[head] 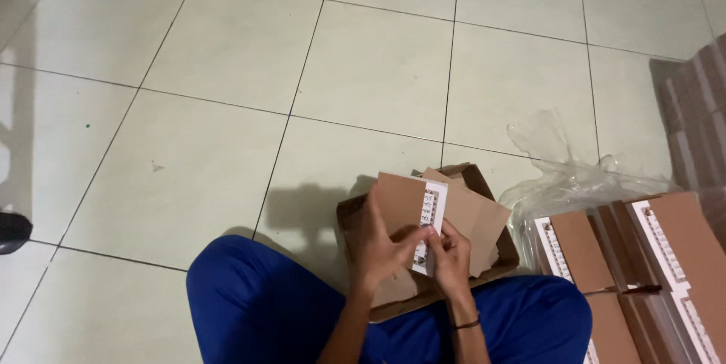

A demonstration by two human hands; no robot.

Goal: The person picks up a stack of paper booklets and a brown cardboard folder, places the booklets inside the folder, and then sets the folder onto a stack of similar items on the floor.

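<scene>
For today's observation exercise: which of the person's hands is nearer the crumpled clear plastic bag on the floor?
Right. The right hand lies closer to the crumpled clear plastic bag; the left hand is farther away.

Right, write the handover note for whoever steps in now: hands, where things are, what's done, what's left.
Left hand: holds a flat brown cardboard piece with a white printed strip, gripping its left side.
Right hand: fingertips pinch the strip's lower end.
Both are over an open cardboard box on the tiled floor, between the knees in blue trousers.
Done: several like pieces lie in the box.
Left: stacks of the same pieces to the right, beside a clear plastic wrap.
</scene>
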